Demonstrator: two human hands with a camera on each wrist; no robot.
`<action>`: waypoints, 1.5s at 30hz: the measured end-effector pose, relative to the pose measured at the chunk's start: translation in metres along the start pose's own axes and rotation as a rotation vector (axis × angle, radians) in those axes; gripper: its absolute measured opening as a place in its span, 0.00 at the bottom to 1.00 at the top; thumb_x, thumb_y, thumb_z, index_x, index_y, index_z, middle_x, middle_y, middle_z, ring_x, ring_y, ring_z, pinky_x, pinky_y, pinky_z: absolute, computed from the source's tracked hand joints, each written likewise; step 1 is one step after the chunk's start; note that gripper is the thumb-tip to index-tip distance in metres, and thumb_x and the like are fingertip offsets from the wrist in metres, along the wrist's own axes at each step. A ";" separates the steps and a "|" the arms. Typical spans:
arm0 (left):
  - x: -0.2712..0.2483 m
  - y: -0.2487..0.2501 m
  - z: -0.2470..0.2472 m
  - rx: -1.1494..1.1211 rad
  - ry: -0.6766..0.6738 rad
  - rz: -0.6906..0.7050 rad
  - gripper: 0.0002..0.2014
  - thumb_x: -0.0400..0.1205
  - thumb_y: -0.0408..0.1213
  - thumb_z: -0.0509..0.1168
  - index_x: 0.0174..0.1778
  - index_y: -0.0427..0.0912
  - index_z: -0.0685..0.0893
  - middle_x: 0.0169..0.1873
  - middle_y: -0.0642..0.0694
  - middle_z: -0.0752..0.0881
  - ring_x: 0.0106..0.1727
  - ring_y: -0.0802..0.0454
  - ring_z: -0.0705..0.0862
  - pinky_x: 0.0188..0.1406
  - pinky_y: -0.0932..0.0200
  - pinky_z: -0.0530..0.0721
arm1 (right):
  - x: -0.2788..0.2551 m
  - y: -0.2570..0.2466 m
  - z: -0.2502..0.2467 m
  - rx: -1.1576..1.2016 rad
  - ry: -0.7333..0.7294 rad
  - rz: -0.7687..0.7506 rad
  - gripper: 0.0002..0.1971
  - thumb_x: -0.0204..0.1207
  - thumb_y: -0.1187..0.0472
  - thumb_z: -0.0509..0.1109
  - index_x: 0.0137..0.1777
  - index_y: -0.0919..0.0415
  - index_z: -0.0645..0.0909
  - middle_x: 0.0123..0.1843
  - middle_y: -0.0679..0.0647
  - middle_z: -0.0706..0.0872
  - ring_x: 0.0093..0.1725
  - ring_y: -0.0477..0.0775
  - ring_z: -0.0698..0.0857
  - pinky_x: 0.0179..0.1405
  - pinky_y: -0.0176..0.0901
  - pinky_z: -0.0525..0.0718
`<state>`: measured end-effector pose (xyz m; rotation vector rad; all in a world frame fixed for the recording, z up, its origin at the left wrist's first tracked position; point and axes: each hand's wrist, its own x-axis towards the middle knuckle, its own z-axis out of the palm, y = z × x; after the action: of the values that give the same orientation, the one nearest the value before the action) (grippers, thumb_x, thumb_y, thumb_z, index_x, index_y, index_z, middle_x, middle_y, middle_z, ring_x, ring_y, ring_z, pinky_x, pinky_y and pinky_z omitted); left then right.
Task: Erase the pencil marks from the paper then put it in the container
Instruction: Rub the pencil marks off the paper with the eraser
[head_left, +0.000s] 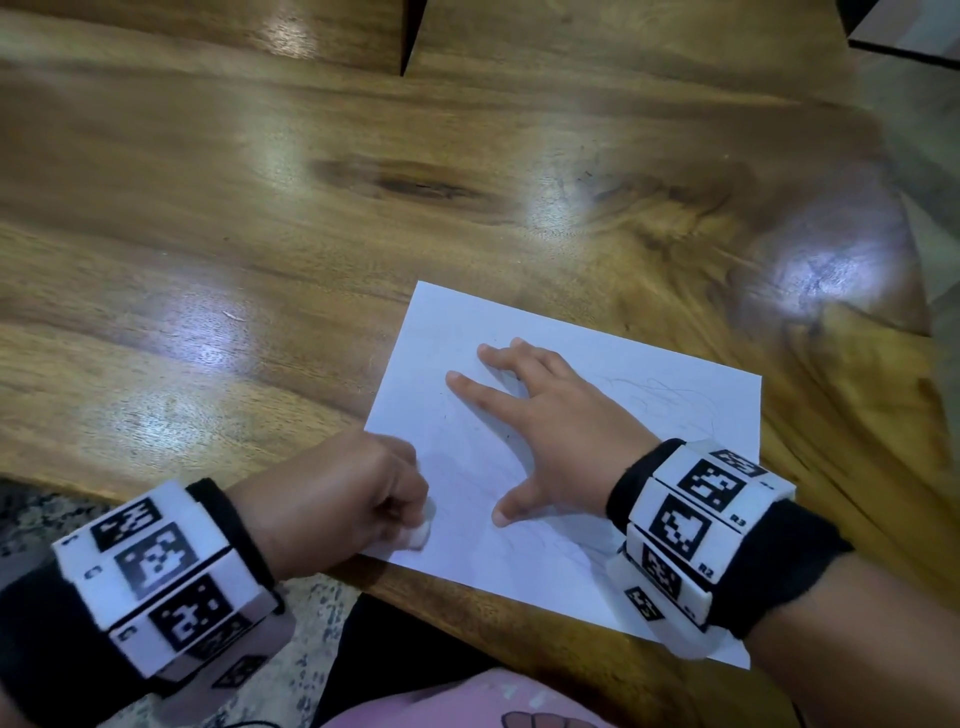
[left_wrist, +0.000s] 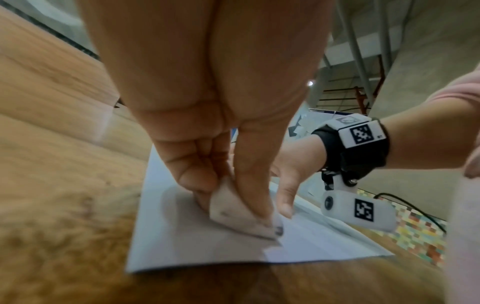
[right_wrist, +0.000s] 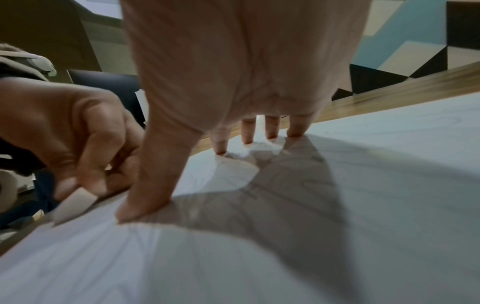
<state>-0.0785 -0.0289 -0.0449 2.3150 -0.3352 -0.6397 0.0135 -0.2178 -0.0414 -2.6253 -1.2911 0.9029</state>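
A white sheet of paper (head_left: 649, 499) with faint pencil scribbles lies at the near edge of the wooden table (head_left: 311, 208). My left hand (head_left: 358, 499) pinches a small white eraser (head_left: 422, 532) and presses it onto the paper's near left corner. The left wrist view shows the eraser (left_wrist: 239, 214), smudged grey, held between thumb and fingers on the paper (left_wrist: 207, 246). My right hand (head_left: 524, 415) lies flat on the sheet with fingers spread, pressing it down. In the right wrist view its fingertips (right_wrist: 221, 148) and thumb rest on the paper (right_wrist: 363, 185), with the eraser (right_wrist: 75, 203) at left.
The paper's near right corner overhangs the table's front edge. Wooden chair backs (head_left: 208, 31) stand beyond the far side. A speckled floor (head_left: 311, 649) and a pink garment (head_left: 441, 701) show below the table edge. No container is in view.
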 end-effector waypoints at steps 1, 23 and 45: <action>0.000 0.000 0.000 0.005 -0.033 -0.001 0.04 0.66 0.36 0.71 0.28 0.44 0.82 0.28 0.62 0.77 0.33 0.69 0.79 0.32 0.79 0.69 | 0.000 0.000 0.000 0.000 -0.001 0.000 0.57 0.62 0.38 0.77 0.82 0.37 0.39 0.84 0.43 0.36 0.82 0.49 0.34 0.78 0.42 0.42; -0.011 -0.009 -0.004 0.008 0.026 -0.044 0.12 0.67 0.33 0.70 0.24 0.47 0.74 0.30 0.60 0.79 0.32 0.67 0.79 0.30 0.78 0.68 | -0.002 -0.001 -0.002 -0.009 -0.001 -0.008 0.57 0.63 0.38 0.77 0.82 0.37 0.39 0.84 0.43 0.36 0.81 0.48 0.34 0.77 0.39 0.40; 0.032 0.014 -0.016 0.074 0.274 -0.204 0.08 0.68 0.40 0.75 0.27 0.42 0.85 0.25 0.52 0.81 0.26 0.61 0.77 0.28 0.77 0.70 | -0.001 0.001 0.000 0.036 0.024 -0.003 0.60 0.60 0.39 0.79 0.83 0.42 0.40 0.84 0.42 0.38 0.81 0.45 0.36 0.75 0.35 0.38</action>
<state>-0.0440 -0.0431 -0.0364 2.4894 0.0049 -0.4033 0.0131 -0.2192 -0.0411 -2.5983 -1.2609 0.8830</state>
